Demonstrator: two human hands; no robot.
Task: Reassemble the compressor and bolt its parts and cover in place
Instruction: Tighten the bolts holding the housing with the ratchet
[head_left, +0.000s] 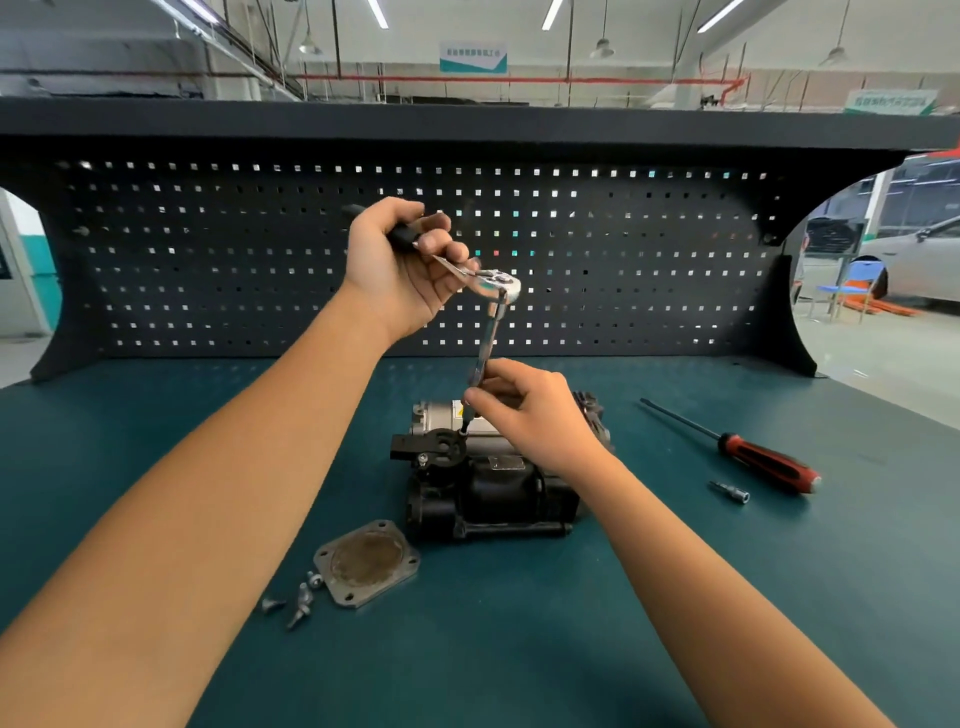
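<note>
The left grip (402, 265) is curled round the black handle of the ratchet (498, 283), thumb and fingers wrapped close. The right grip (524, 410) pinches the low end of the extension bar (488, 338) between thumb and fingertips, just above the compressor (493, 483).

The bar stands nearly upright, leaning a little. Its top is in the ratchet head and its foot is down on the black bracket (441, 447) on top of the compressor; the fastener under it is too small to make out. The ratchet handle runs up and to the left from the head.

The compressor sits mid-bench (493, 649), silver body behind and black housing in front, its length seemingly lying left to right. It looks like heavy, rigid cast metal that should stay put under light torque, best steadied by the housing and not the bracket.

The cover plate (366, 564) lies flat and unfitted just beside its front left corner, with loose bolts (298, 597) next to it. These are small, likely to roll, and best pinched by the head. A red-handled screwdriver (763, 460) and a small socket (730, 491) lie well apart to the right.
</note>
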